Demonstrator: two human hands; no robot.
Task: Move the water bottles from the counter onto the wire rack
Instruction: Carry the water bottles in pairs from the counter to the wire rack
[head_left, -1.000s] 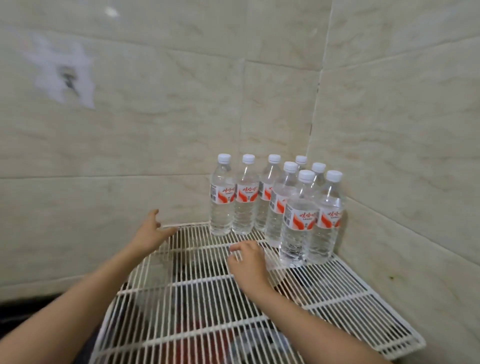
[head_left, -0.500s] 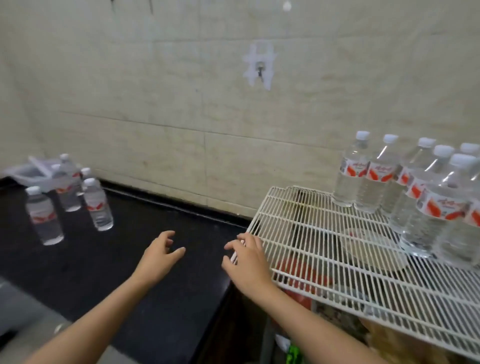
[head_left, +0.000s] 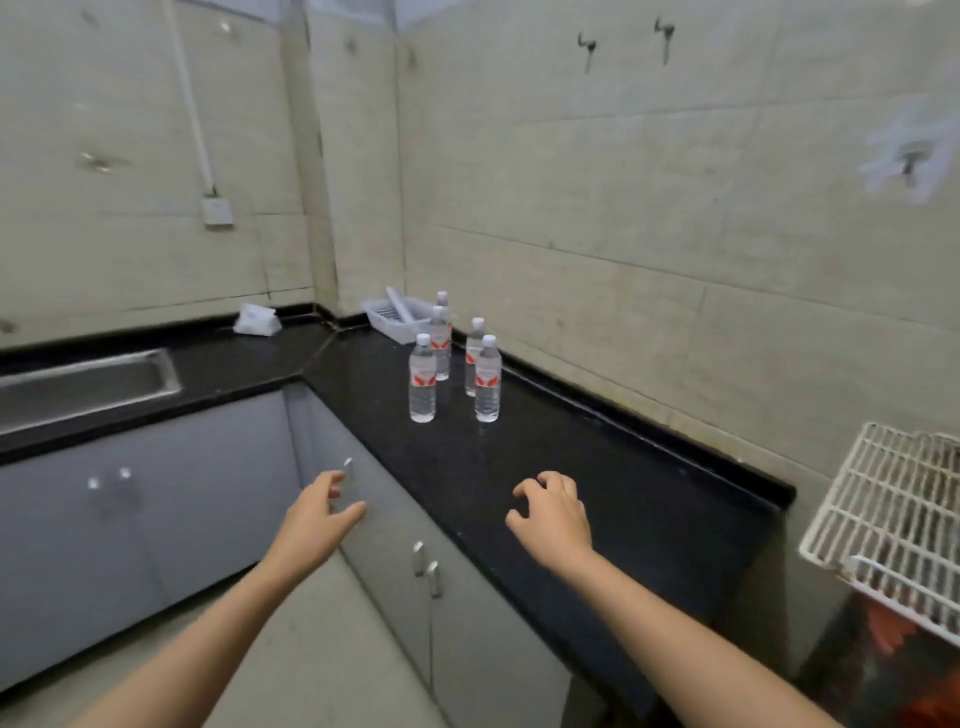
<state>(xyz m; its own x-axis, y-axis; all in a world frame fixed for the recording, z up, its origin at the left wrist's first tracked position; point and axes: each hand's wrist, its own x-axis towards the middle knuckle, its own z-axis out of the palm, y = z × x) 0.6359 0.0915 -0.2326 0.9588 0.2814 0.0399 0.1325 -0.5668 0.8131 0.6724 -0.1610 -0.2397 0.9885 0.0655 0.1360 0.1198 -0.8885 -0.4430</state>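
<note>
Several clear water bottles with white caps and red-and-white labels stand on the black counter (head_left: 571, 467) near the back wall; the two nearest are one at the left (head_left: 422, 378) and one at the right (head_left: 487, 379). My left hand (head_left: 317, 519) hovers empty with fingers apart over the cabinet front, short of the counter edge. Fingers curled and apart, my right hand (head_left: 553, 514) hovers empty above the counter, well in front of the bottles. The white wire rack (head_left: 893, 519) shows only its left end at the right edge; no bottle on it is in view.
A white plastic basket (head_left: 400, 317) sits behind the bottles in the corner. A white bag (head_left: 255, 319) lies on the left counter beyond a steel sink (head_left: 83, 384). Grey cabinet doors with metal handles (head_left: 425, 569) run below. Red items lie under the rack.
My view has swung left from the rack and its bottles to the counter. Both hands left the rack and now reach out empty toward the counter bottles.
</note>
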